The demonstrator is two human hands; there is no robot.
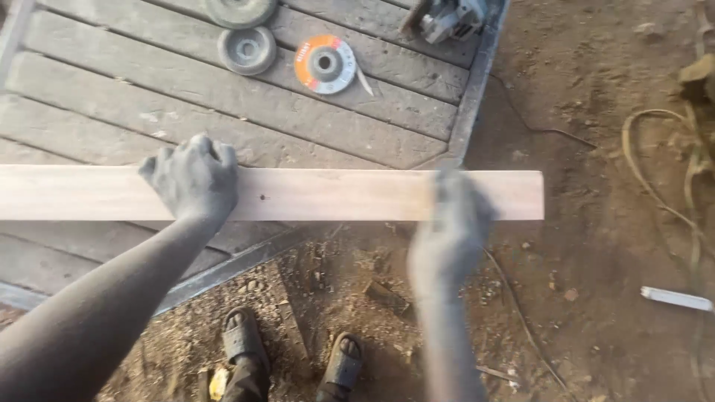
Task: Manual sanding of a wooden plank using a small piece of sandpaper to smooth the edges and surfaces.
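Wooden plank (335, 195), pale and smooth-faced, is lying crosswise over the edge of a grey slatted pallet (186, 97).

Its far end is jutting out over the sawdust-strewn dirt ground (596, 223). The left hand (195, 179) is curling its fingers over the plank's far edge, gripping it. The right hand (450, 231) is blurring against the plank near its end; its finger spread cannot be told. Grinding discs (324, 64) are lying on the pallet beyond.

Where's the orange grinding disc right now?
In the head view, the orange grinding disc lies top centre on the grey panelled door, right of a grey disc, beyond the wooden plank.
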